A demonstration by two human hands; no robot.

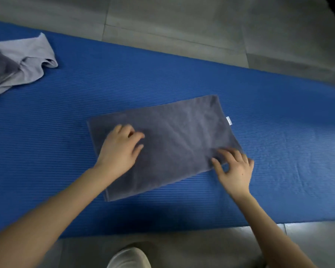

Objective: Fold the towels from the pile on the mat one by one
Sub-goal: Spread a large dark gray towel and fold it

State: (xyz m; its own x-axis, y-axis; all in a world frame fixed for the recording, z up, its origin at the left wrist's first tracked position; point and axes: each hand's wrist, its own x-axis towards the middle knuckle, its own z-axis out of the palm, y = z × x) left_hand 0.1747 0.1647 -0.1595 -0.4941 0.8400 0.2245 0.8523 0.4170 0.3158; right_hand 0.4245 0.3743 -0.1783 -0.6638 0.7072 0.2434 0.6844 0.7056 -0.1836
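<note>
The dark grey towel (174, 140) is lying folded flat mid-way along the blue mat (278, 122). The left hand (120, 149) is pressing on its left part, fingers close together. The right hand (234, 167) is touching the near right corner, fingers spread. A small white label (229, 120) is poking out at the right edge, writing too small to read. The towel pile (21, 60) is sitting far left.

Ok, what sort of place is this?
Probably an indoor floor: a blue ridged mat lies on grey floor tiles, with a dark grey towel spread on it and a towel pile to the left.
</note>
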